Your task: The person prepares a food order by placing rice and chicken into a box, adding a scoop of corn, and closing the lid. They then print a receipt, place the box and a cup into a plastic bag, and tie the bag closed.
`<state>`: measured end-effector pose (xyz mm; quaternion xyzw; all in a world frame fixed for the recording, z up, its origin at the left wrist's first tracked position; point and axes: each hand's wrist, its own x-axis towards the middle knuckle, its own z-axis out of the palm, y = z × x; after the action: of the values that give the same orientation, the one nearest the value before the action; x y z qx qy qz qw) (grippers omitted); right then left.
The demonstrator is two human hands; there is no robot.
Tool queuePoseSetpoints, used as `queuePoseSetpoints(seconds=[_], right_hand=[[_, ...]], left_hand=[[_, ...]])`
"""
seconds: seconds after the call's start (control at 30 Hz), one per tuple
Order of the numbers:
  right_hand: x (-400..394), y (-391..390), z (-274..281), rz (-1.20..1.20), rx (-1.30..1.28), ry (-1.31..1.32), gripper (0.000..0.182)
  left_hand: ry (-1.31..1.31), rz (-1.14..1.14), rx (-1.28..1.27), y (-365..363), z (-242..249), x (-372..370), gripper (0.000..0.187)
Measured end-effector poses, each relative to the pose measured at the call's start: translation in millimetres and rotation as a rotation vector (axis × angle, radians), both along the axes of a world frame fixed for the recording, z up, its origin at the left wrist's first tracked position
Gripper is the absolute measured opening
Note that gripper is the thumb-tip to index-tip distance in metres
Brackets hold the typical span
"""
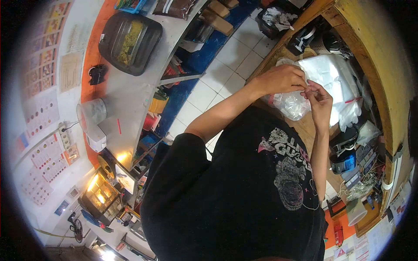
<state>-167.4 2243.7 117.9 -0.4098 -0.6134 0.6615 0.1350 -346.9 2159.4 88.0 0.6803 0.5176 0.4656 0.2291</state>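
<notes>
My left hand reaches in from the left with its fingers bent to a pinch. My right hand comes up from below, thumb and fingers pinched together. The fingertips of both meet above a clear plastic bag, which bulges out below them. They seem to grip its gathered top, though the fingers cover most of that part. Crumpled clear plastic also shows behind the left wrist. Beside the hands lies a stack of white plastic bags, with a red strip near its end.
A wooden frame borders the work surface. Cutlery in a holder stands behind the bags; tangled cables and dark devices lie at the right. On the left, a metal counter carries a dark lidded container and a clear tub.
</notes>
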Motion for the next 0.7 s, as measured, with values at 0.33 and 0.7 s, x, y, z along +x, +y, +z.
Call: queuePoseSetpoints(seconds=[0.33,0.7], right_hand=[[8,-18,-23,-0.106,0.188,0.21,0.011],[18,-19,-24,-0.167,0.105,0.159,0.009]], left_hand=[[0.158,0.164,0.009,7,-25,-3,0.012],[0.092,0.24,-0.399,-17,-55,2,0.068]])
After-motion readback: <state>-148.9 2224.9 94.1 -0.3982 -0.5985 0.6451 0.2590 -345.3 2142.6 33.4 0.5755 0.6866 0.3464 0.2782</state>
